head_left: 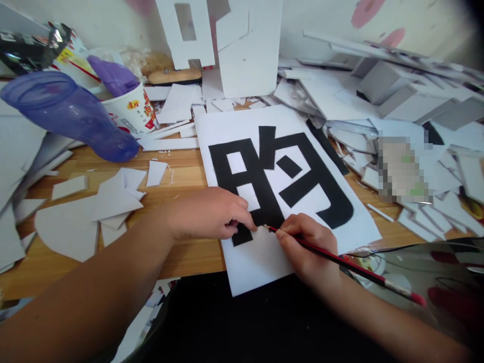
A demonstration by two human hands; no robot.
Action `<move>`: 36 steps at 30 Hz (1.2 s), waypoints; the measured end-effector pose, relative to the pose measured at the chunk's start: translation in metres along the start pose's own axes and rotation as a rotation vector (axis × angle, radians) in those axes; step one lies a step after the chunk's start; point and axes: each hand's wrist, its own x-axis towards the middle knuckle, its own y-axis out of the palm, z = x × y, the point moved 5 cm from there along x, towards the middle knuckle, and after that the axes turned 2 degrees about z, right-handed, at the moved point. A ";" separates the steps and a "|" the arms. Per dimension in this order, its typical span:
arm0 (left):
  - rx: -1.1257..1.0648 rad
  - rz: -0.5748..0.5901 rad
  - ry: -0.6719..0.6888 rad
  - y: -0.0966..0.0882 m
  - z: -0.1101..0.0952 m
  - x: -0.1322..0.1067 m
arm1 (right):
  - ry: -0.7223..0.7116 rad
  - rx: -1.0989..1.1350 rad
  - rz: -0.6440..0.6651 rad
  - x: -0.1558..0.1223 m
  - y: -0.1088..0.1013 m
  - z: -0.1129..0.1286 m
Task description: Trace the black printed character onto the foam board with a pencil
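Observation:
A black character cut-out (264,191) lies on a white sheet (260,275) at the table's front edge. My left hand (212,213), its fingers curled, presses down on the lower left part of the cut-out. A red-and-black pencil (351,264) with a pink eraser end is pinched in my right hand (312,247). The pencil's tip rests at the lower edge of the black cut-out, close to my left fingertips. Part of the cut-out's lower left is hidden under my left hand.
A purple bottle (71,113) tilts at the left beside a paper cup (130,108). White offcuts (117,196) lie around the table (181,176). Upright white boards (247,55) stand at the back. Stacked white pieces (412,96) crowd the right, near a blurred object (403,169).

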 end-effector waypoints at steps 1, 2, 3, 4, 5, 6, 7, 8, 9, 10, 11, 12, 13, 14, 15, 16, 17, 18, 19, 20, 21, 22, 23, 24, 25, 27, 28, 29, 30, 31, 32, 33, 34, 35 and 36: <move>0.002 0.006 -0.003 0.000 0.000 0.000 | 0.012 0.005 -0.010 0.000 -0.001 -0.001; 0.006 0.009 -0.005 0.000 0.000 0.000 | 0.023 0.006 -0.017 0.000 -0.002 -0.003; 0.011 0.009 -0.005 0.001 0.000 0.001 | 0.032 0.005 -0.024 -0.001 -0.002 -0.005; 0.014 0.008 -0.004 0.001 0.000 0.001 | 0.040 0.006 -0.027 -0.001 -0.003 -0.008; 0.016 0.004 -0.002 0.001 0.001 0.001 | 0.047 0.011 -0.029 -0.001 -0.003 -0.010; 0.018 -0.002 -0.001 0.002 0.001 0.001 | 0.054 0.020 -0.029 -0.002 -0.003 -0.012; 0.019 -0.007 0.002 0.002 0.002 0.001 | 0.059 0.032 -0.026 -0.001 -0.003 -0.015; 0.020 -0.010 0.006 0.002 0.002 0.001 | 0.060 0.046 -0.024 -0.001 -0.003 -0.016; 0.022 -0.014 0.010 0.002 0.002 0.000 | 0.061 0.059 -0.020 0.000 -0.003 -0.018; 0.026 -0.019 0.010 0.002 0.001 0.000 | 0.062 0.068 -0.008 0.001 -0.003 -0.019; 0.033 -0.024 0.005 0.002 0.001 0.000 | 0.061 0.073 0.008 0.002 -0.004 -0.020; 0.043 -0.028 -0.005 0.002 0.000 0.000 | 0.058 0.076 0.029 0.004 -0.004 -0.020; 0.055 -0.029 -0.017 0.001 0.000 0.001 | 0.053 0.078 0.051 0.005 -0.004 -0.020; 0.068 -0.028 -0.027 0.001 -0.001 0.001 | 0.048 0.076 0.074 0.006 -0.005 -0.020; 0.080 -0.024 -0.035 0.001 -0.002 0.001 | 0.040 0.070 0.097 0.008 -0.006 -0.020; 0.089 -0.018 -0.041 0.002 -0.003 0.002 | 0.031 0.062 0.115 0.009 -0.006 -0.019; 0.096 -0.014 -0.047 0.002 -0.003 0.002 | 0.023 0.052 0.127 0.009 -0.007 -0.019; 0.100 -0.011 -0.052 0.002 -0.004 0.003 | 0.015 0.043 0.137 0.010 -0.008 -0.018; 0.104 -0.009 -0.057 0.002 -0.004 0.003 | 0.007 0.038 0.144 0.010 -0.009 -0.018; 0.107 -0.008 -0.064 0.003 -0.004 0.003 | 0.000 0.036 0.148 0.010 -0.009 -0.018; 0.110 -0.007 -0.069 0.003 -0.004 0.003 | -0.006 0.038 0.147 0.010 -0.010 -0.018; 0.112 -0.006 -0.072 0.003 -0.004 0.003 | -0.011 0.040 0.145 0.010 -0.010 -0.018; 0.115 -0.006 -0.073 0.003 -0.005 0.003 | -0.015 0.043 0.143 0.010 -0.010 -0.018; 0.119 -0.005 -0.075 0.003 -0.005 0.003 | -0.019 0.046 0.143 0.010 -0.009 -0.018; 0.124 -0.005 -0.077 0.002 -0.005 0.003 | -0.023 0.049 0.141 0.010 -0.009 -0.018; 0.134 0.002 -0.082 0.002 -0.006 0.004 | -0.036 0.055 0.142 0.010 -0.009 -0.018; 0.138 0.007 -0.086 0.002 -0.006 0.004 | -0.044 0.057 0.143 0.009 -0.010 -0.018; 0.142 0.011 -0.089 0.002 -0.007 0.004 | -0.052 0.060 0.144 0.009 -0.010 -0.018; 0.147 0.012 -0.090 0.002 -0.007 0.005 | -0.059 0.062 0.147 0.009 -0.011 -0.017; 0.156 0.008 -0.090 0.002 -0.007 0.005 | -0.065 0.063 0.153 0.008 -0.011 -0.017; 0.167 0.002 -0.088 0.002 -0.008 0.005 | -0.072 0.065 0.161 0.008 -0.011 -0.017; 0.178 -0.007 -0.085 0.002 -0.008 0.006 | -0.081 0.068 0.165 0.008 -0.011 -0.016; 0.186 -0.015 -0.081 0.002 -0.008 0.006 | -0.089 0.069 0.168 0.007 -0.011 -0.016; 0.189 -0.020 -0.077 0.002 -0.008 0.006 | -0.096 0.073 0.168 0.007 -0.011 -0.016; 0.186 -0.023 -0.076 0.002 -0.008 0.006 | -0.101 0.077 0.168 0.007 -0.012 -0.016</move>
